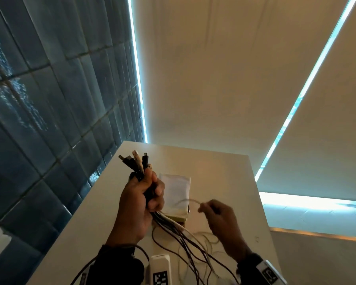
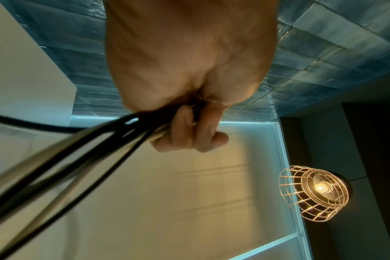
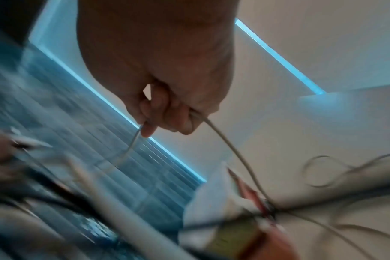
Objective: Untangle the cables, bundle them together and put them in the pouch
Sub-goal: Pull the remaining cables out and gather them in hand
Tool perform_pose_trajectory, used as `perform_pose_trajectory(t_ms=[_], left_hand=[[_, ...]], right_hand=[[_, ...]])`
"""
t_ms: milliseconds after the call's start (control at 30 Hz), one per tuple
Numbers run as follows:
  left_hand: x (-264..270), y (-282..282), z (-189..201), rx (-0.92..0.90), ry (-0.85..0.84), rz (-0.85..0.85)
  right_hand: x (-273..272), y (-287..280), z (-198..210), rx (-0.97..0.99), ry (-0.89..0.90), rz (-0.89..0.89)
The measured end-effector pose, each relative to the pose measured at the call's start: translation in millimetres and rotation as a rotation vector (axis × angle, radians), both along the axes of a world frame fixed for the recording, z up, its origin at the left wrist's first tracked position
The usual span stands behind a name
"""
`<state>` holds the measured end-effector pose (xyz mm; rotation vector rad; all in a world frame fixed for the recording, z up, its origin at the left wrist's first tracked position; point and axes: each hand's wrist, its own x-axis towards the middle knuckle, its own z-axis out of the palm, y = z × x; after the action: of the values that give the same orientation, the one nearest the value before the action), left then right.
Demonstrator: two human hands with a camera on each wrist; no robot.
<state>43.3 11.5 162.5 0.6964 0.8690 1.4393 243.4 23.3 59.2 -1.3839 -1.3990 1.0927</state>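
Note:
My left hand (image 1: 144, 194) is raised above the white table (image 1: 224, 182) and grips a bundle of black and white cables (image 1: 135, 164), with their plug ends sticking up out of the fist. The loose cable tails (image 1: 193, 249) hang down and spread over the table. In the left wrist view the fingers (image 2: 189, 130) curl round the dark cables (image 2: 78, 158). My right hand (image 1: 212, 208) pinches a thin pale cable (image 1: 190, 201) beside the bundle; the right wrist view shows that cable (image 3: 223, 139) looping through the fingers (image 3: 158, 116). A white pouch (image 1: 176, 192) lies on the table behind both hands.
A blue tiled wall (image 1: 49, 99) runs along the table's left side. Pale blinds (image 1: 224, 79) with bright light strips stand behind the table. A caged lamp (image 2: 314, 193) hangs overhead in the left wrist view. The table's right edge (image 1: 259, 202) is close to my right hand.

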Motion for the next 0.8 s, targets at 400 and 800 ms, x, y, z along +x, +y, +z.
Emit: perform_pose_trajectory(t_ms=[400,800], left_hand=[[6,-8,15,0.071,-0.119,-0.141],[0,-4,7,0.136,-0.121,-0.113]], right_hand=[[-20,-24,69,0.146,0.114,0.422],[-5,-9,-12,-0.012,-0.112,0.292]])
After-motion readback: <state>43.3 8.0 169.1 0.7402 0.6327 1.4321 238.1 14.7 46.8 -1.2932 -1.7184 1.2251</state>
